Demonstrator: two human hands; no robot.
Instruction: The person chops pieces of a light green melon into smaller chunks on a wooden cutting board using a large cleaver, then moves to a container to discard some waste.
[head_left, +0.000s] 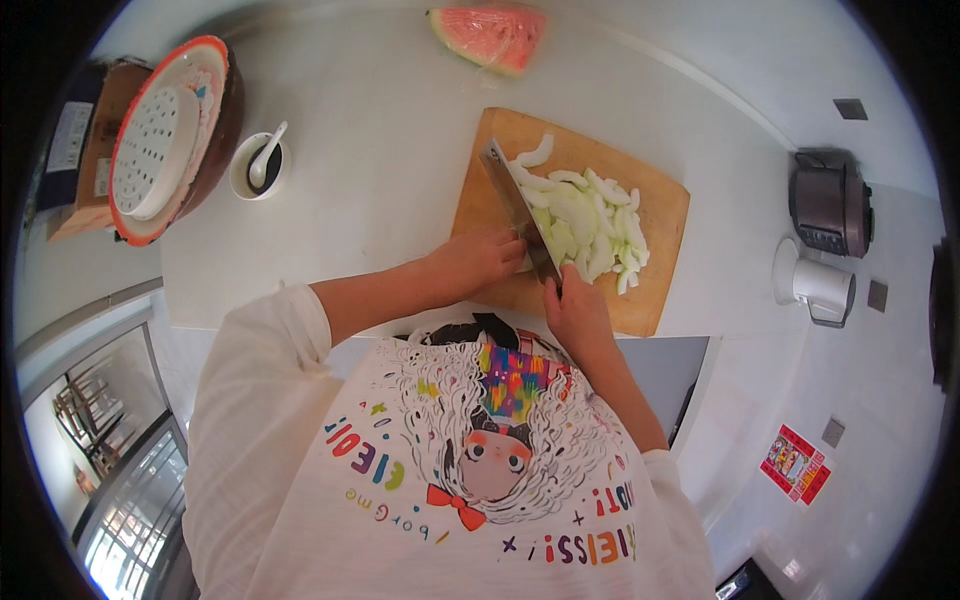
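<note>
My right hand (581, 307) grips the dark handle of a kitchen cleaver (517, 202). Its broad steel blade slants up and to the left over a wooden cutting board (645, 311). Close against the blade's left side, my left hand (480, 259) has its fingers curled on a pale green vegetable piece, mostly hidden beneath them. A heap of pale green vegetable slices (589, 214), perhaps melon or gourd, lies right of the blade. One curved slice (536, 151) rests near the top of the heap.
A plastic-wrapped watermelon wedge (491, 37) lies beyond the board. Leftward stand a bowl (244, 184) of dark liquid with a white spoon (268, 157), an enamel basin (214, 154) holding a perforated white tray (154, 154), and a cardboard box (116, 135). A dark cooker (829, 206) and white jug (821, 289) stand right.
</note>
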